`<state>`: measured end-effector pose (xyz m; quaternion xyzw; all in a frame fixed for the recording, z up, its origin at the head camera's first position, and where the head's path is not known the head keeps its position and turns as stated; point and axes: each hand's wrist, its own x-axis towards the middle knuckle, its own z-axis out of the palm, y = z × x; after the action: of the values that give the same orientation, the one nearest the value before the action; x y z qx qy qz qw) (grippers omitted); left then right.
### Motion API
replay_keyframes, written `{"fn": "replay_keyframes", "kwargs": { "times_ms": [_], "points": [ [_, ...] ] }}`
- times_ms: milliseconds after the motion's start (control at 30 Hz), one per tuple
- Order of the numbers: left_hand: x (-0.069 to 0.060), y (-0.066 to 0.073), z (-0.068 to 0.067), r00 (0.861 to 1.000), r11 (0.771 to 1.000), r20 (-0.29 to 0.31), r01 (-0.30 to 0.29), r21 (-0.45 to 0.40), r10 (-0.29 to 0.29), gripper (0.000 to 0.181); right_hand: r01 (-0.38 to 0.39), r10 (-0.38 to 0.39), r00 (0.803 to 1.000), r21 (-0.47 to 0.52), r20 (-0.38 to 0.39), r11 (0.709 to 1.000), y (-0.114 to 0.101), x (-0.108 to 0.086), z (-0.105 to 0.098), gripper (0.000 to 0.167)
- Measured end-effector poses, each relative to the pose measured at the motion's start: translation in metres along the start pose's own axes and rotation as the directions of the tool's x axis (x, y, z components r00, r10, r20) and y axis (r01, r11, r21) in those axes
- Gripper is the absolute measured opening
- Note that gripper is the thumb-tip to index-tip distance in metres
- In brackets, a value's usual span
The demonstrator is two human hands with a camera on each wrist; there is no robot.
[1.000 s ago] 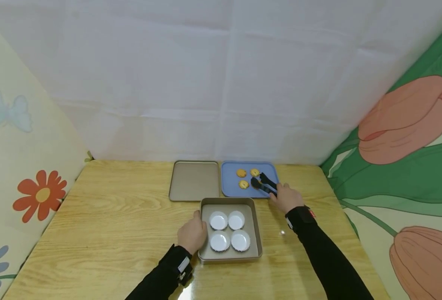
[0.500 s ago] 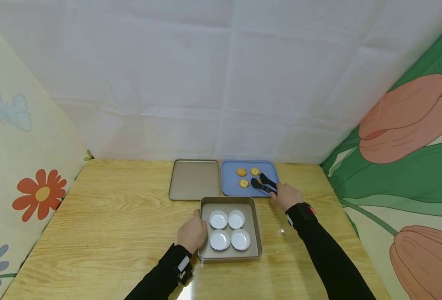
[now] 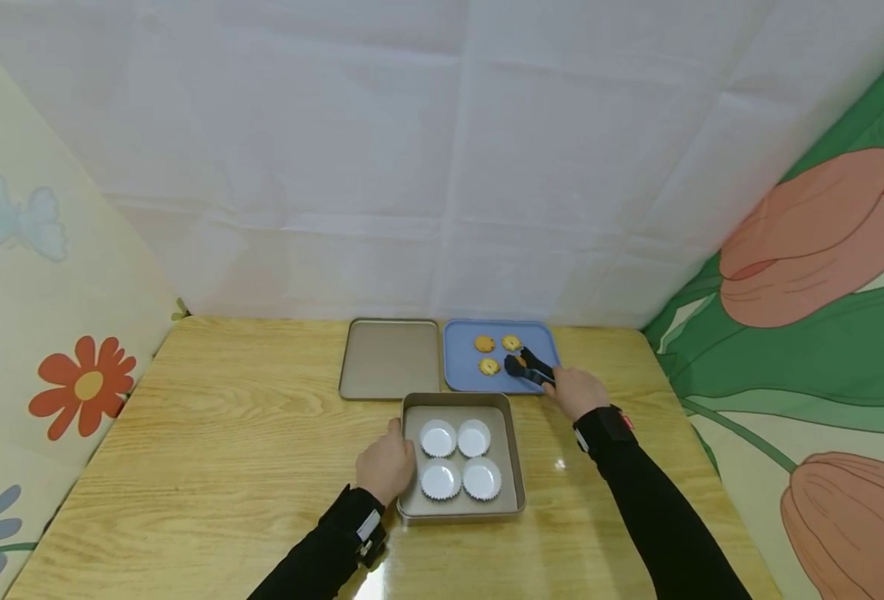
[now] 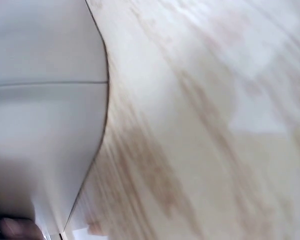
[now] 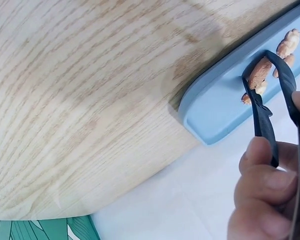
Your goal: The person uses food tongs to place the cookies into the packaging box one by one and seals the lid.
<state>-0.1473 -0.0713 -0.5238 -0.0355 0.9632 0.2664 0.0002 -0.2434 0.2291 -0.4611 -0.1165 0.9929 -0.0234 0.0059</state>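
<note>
My right hand (image 3: 578,393) grips black tongs (image 3: 533,367) over the right part of a blue tray (image 3: 460,379). In the right wrist view the tongs' (image 5: 263,120) tips stand on both sides of a cookie (image 5: 260,73); whether they touch it is hard to tell. Other cookies (image 3: 489,367) lie beside it on the tray. My left hand (image 3: 385,467) holds the left wall of a deep square pan (image 3: 517,467), which contains several white fluted cups (image 3: 440,480). The left wrist view shows the pan's side (image 4: 45,120) and a fingertip (image 4: 21,228).
A flat, shallow metal tray (image 3: 389,360) lies left of the blue tray and behind the pan. The wooden table (image 3: 209,450) ends at a white cloth (image 3: 299,167) at the back, with printed panels (image 3: 824,350) at both sides.
The tongs' tips have drawn a little closer together around the cookie on the blue tray. The left hand and the pan have stayed in place.
</note>
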Motion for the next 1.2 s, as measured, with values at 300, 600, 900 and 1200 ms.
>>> {"fn": "replay_keyframes", "kwargs": {
  "times_ms": [300, 600, 900, 1200],
  "points": [
    [0.0, -0.001, 0.002, 1.0, 1.0, -0.001, -0.008, 0.003, 0.008, 0.041, 0.041, -0.04, 0.997, 0.009, -0.067, 0.999, 0.005, -0.009, -0.003, 0.026],
    [-0.001, -0.002, 0.0, 1.0, 1.0, 0.008, -0.018, -0.003, 0.018, 0.042, 0.109, -0.108, 0.966, -0.01, -0.233, 0.994, -0.01, -0.034, -0.021, 0.036],
    [0.0, -0.002, -0.006, 0.999, 0.999, 0.015, -0.033, -0.006, 0.033, 0.043, 0.188, -0.191, 0.946, -0.038, -0.261, 0.981, -0.043, -0.074, -0.024, 0.045],
    [-0.001, -0.001, -0.004, 0.999, 1.0, 0.03, -0.012, -0.015, 0.012, 0.045, 0.266, -0.283, 0.939, -0.11, -0.195, 0.958, -0.059, -0.103, -0.002, 0.042]
  ]
}}
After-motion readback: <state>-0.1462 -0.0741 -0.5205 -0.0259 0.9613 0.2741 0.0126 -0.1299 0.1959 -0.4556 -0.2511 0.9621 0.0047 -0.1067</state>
